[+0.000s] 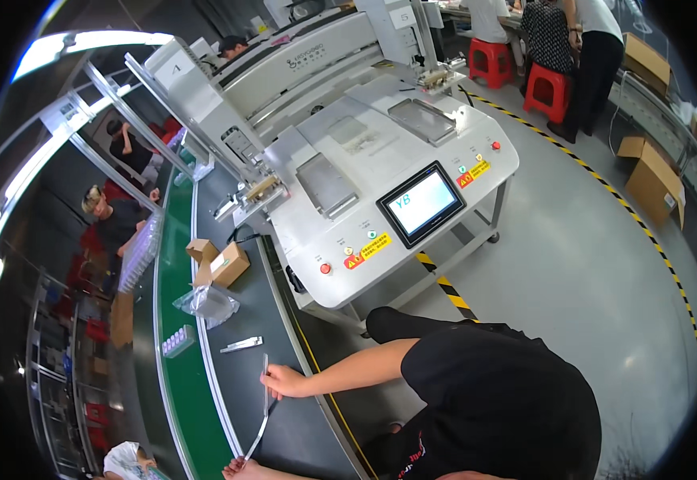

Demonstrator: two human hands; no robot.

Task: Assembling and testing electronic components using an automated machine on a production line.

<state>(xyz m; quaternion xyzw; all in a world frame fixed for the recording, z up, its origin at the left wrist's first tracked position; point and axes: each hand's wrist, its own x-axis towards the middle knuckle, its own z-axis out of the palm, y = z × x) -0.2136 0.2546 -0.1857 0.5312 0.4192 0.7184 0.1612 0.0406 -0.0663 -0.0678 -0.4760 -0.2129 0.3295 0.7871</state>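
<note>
At the lower edge my left hand [240,470] is closed on the lower end of a thin, pale silvery strip [259,436]. Above it, my right hand [286,382] pinches the same strip farther up, over the dark bench top [240,384]. The strip bends between the two hands, and a straight length sticks up past my right fingers. I cannot make out what kind of strip it is. Just beyond my right hand lies a small, flat silvery-white piece [242,345], apart from both hands.
A clear plastic bag [208,304] and an open cardboard box [219,262] stand farther up the bench. Vials in a small rack [178,342] sit on the green conveyor belt [174,272]. A white machine with a screen [422,205] stands beside the bench. Other people work around.
</note>
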